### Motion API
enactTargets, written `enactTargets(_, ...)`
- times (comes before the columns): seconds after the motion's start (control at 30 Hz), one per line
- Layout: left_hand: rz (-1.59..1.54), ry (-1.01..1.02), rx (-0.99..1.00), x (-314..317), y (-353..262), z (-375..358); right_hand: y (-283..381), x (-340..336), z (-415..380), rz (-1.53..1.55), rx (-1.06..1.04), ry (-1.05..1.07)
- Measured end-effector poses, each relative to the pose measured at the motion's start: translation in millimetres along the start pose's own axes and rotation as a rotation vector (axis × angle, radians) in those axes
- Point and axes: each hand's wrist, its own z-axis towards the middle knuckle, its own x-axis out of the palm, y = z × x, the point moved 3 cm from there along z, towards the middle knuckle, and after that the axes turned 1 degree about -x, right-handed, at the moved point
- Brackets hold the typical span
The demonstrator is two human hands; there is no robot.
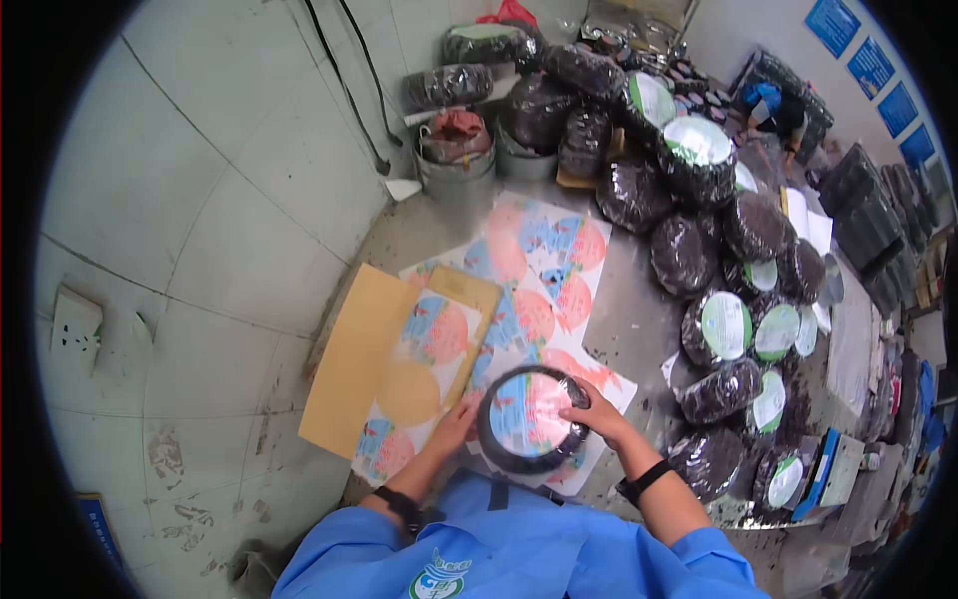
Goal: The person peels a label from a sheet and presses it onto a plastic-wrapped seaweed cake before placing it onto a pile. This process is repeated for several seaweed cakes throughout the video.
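Okay, clock centred on the package, 12 pointing away from the wearer. Round, flat, dark package in clear plastic wrap, with a blue-and-pink printed label on top [519, 419], lies close to the wearer's body, over overlapping white paper sheets printed with pink circles and blue patches [535, 314] on a grey metal table [631, 304]. Right hand [598, 411] clamped over its rim at 3 o'clock, thumb lapping onto the label; left hand [453, 429] touches the rim at 9 o'clock, fingertips partly hidden, can't tell if it grips. Tan rectangular card sheet [344, 364] at 10 o'clock; dark plastic-wrapped discs with green-and-white labels [725, 325] between 1 and 3 o'clock, apart from the right hand; grey metal bucket [456, 182] near 11. Risks, my guess: thumb dragging sideways could crease or shift the label, if it's loose (can't tell); pushing the package could slide the paper underneath, since the sheets overlap and no fixing shows; squeezing one side harder could dent the rim. Orientation: lies flat, label up at the camera, blue side toward 9, pink toward 3. Roughly circular, so no clear long axis; the short thickness runs up from the table.
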Motion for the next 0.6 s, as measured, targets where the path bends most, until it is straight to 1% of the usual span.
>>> enactTargets(0.03, -0.128, 0.182, -0.17, -19, -4, -4, 29, -12, 1, -0.165, -0.015, 0.051)
enactTargets(0.07, 0.245, -0.03, 0.028, -43, -26, -1, 37, -35, 25, -0.229, -0.124, 0.035)
enactTargets(0.1, 0.613, -0.249, 0.218, -58, -50, 1, 76, -63, 46, -0.265, -0.318, 0.073)
enactTargets(0.13, 0.608, -0.254, 0.221, -64, -69, 8, 185, -77, 14, -0.408, -0.342, -0.149)
enactTargets(0.17, 0.605, -0.527, 0.34, -76, -96, 14, 219, -120, 31, -0.44, -0.539, -0.467)
enactTargets(0.2, 0.587, -0.801, 0.457, -84, -115, 20, 277, -143, 31, 0.301, -0.514, -0.416)
enactTargets(0.23, 0.566, -0.804, 0.462, -82, -119, 36, 309, -183, 40, 0.466, -0.62, -0.372)
enactTargets(0.3, 0.726, -0.875, 0.503, -71, -126, 77, 364, -209, 63, 0.433, -0.732, -0.643)
enactTargets(0.33, 0.698, -0.886, 0.507, -67, -124, 86, 380, -219, 96, -0.048, -0.773, -0.758)
enactTargets(0.37, 0.846, -0.9, 0.412, -59, -116, 93, 393, -224, 130, -0.536, -0.789, -0.852)
enactTargets(0.4, 0.991, -0.906, 0.307, -54, -116, 105, 414, -194, 138, -0.898, -0.932, -0.871)
enactTargets(0.43, 0.962, -0.91, 0.295, -52, -122, 117, 431, -167, 151, -1.168, -0.904, -0.954)
enactTargets(0.5, 1.06, -0.877, 0.256, -54, -115, 108, 453, -148, 201, -1.433, -0.879, -0.941)
enactTargets(0.53, 1.067, -0.889, 0.24, -58, -118, 110, 454, -150, 234, -1.531, -0.815, -0.964)
enactTargets(0.57, 1.084, -0.871, 0.228, -58, -118, 109, 459, -149, 257, -1.517, -0.825, -0.946)
enactTargets(0.6, 1.098, -0.847, 0.212, -56, -116, 111, 460, -150, 278, -1.611, -0.746, -0.969)
